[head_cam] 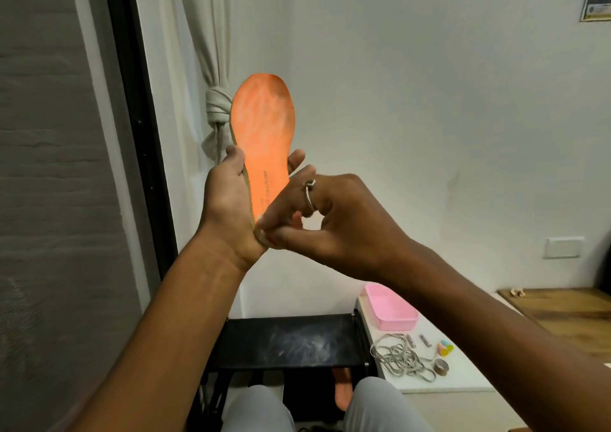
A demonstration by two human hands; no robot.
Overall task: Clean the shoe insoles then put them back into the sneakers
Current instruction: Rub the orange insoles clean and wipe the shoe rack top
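The left hand (231, 196) grips the orange insole (264, 124) upright by its heel half, and the right hand (330, 223) pinches its heel edge. The forefoot looks pale-smudged, so cleaning seems unfinished. Farther off, grey laces (401, 357) lie on the white tabletop (463, 378). No sneakers show, so refitting is not yet done.

Orange insole (264, 127), whitish scuffs, upright, toe up, held mid-air
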